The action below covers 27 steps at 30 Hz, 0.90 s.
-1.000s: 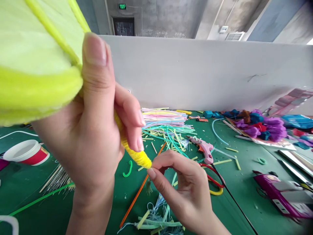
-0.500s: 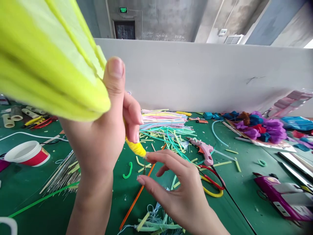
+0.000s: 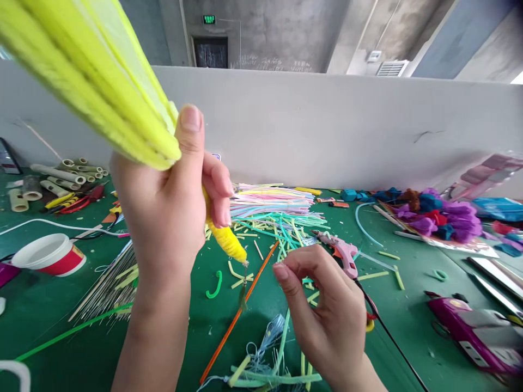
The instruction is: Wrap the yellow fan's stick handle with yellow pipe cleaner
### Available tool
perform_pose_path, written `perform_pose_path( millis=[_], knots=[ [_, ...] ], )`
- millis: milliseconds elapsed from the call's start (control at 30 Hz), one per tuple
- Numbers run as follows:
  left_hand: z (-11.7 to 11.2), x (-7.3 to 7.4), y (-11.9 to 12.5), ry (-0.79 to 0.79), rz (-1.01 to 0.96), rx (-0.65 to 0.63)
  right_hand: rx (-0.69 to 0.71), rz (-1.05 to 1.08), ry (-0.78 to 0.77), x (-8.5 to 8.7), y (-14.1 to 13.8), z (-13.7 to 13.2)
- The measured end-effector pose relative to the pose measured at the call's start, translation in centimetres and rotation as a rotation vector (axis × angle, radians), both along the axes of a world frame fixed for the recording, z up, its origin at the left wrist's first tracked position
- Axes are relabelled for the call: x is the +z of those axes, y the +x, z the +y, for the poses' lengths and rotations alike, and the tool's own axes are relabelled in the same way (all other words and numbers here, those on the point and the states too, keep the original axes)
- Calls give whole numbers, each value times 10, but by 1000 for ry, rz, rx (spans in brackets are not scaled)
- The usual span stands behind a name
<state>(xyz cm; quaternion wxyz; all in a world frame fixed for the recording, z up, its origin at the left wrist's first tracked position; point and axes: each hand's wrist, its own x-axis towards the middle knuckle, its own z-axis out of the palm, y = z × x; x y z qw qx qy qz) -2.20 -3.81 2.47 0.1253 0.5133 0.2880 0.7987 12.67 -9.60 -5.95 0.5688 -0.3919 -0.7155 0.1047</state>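
Note:
My left hand (image 3: pixel 163 201) is closed round the yellow wrapped handle (image 3: pixel 229 243) of a fuzzy yellow craft piece (image 3: pixel 102 92), with the thumb pointing up. The piece's ridged, pale-panelled body slants toward the upper left, partly out of view. From the handle's lower tip dangles a small greenish pendant (image 3: pixel 243 296) on a metal fitting. To the right, apart from the handle, my right hand (image 3: pixel 327 305) has thumb and forefinger pinched together. Whatever may be between those fingertips is too small to make out.
On the green table (image 3: pixel 171 348) lie a pink glue gun (image 3: pixel 345 253), a bundle of pastel stems (image 3: pixel 273 200), an orange stick (image 3: pixel 241 310), thin wires (image 3: pixel 110 288) and scraps. A paper cup (image 3: pixel 51 256) stands left; purple flowers (image 3: pixel 453 218) and a purple device (image 3: pixel 474 332) are right.
My right hand has moved right, away from the handle's tip, and its thumb and forefinger have closed together. The yellow body in my left hand has turned and shows narrower.

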Motion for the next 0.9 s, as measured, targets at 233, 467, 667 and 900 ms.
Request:
perform_pose_path(
  millis=[233, 467, 667, 900],
  knots=[
    [21, -4, -14, -174, -115, -297, 56, 46, -206, -9, 3, 8],
    [30, -7, -16, -293, -110, -321, 219, 237, -386, -7, 0, 13],
    [28, -6, -14, -280, -58, -365, 666, 572, -827, -7, -11, 9],
    [22, -3, -10, -245, -112, -422, 779, 825, -1019, -8, -19, 9]
  ],
)
